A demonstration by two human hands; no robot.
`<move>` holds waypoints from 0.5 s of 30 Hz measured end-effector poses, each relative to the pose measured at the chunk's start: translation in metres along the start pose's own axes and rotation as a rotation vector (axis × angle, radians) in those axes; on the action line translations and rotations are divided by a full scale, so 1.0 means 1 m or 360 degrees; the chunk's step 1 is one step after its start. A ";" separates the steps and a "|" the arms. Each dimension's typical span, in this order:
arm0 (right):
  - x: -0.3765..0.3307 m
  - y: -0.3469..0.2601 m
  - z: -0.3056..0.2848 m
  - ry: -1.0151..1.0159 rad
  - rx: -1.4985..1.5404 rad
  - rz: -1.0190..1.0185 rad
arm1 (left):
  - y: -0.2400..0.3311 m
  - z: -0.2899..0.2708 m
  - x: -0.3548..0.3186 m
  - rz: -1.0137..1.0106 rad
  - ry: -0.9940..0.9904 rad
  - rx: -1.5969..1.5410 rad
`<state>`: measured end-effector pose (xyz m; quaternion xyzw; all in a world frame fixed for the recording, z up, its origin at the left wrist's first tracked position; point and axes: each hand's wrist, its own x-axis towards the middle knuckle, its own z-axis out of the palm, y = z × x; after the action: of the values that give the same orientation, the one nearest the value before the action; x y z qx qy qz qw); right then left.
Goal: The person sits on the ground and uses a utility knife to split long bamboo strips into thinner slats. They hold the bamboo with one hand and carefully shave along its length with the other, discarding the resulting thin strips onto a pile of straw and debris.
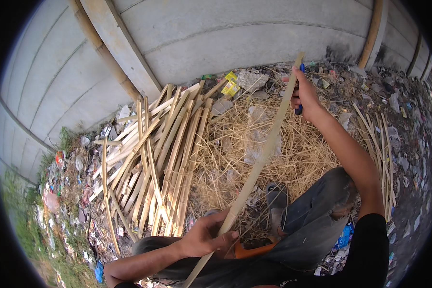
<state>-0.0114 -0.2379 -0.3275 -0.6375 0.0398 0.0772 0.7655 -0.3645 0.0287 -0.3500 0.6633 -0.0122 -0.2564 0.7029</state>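
A long, pale bamboo strip runs slantwise across my lap, from the lower edge up toward the wall. Low on it, my left hand is closed around the strip, thumb lying along its near side. Near the far end, my right hand grips a slim blue tool, whose blue end also shows above the fingers. The fingers hide most of this tool, so its kind cannot be made out. That hand lies against the strip's right edge; whether its fingers also pinch the strip is unclear.
Many split bamboo strips are piled at left, and thinner strips lie at right. Straw-like shavings cover the ground before my feet. A grey panel wall stands behind, with litter along its base. Something orange sits between my legs.
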 end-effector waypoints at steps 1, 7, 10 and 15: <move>-0.011 -0.006 -0.001 -0.0097 -0.0090 0.0012 | 0.002 -0.003 -0.004 -0.0044 0.0102 -0.0034; -0.039 -0.005 0.005 -0.0395 -0.0744 -0.0614 | 0.023 -0.006 0.002 0.0089 0.0376 0.0070; -0.044 0.001 0.009 -0.0485 -0.1161 -0.0874 | 0.018 -0.015 0.006 0.0131 0.0378 0.0135; -0.052 0.001 0.024 -0.0493 -0.1514 -0.1022 | 0.029 -0.013 0.007 0.0118 0.0425 0.0173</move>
<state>-0.0634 -0.2181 -0.3155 -0.8720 -0.3062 -0.0569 0.3777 -0.3440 0.0377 -0.3261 0.7277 0.0431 -0.1388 0.6704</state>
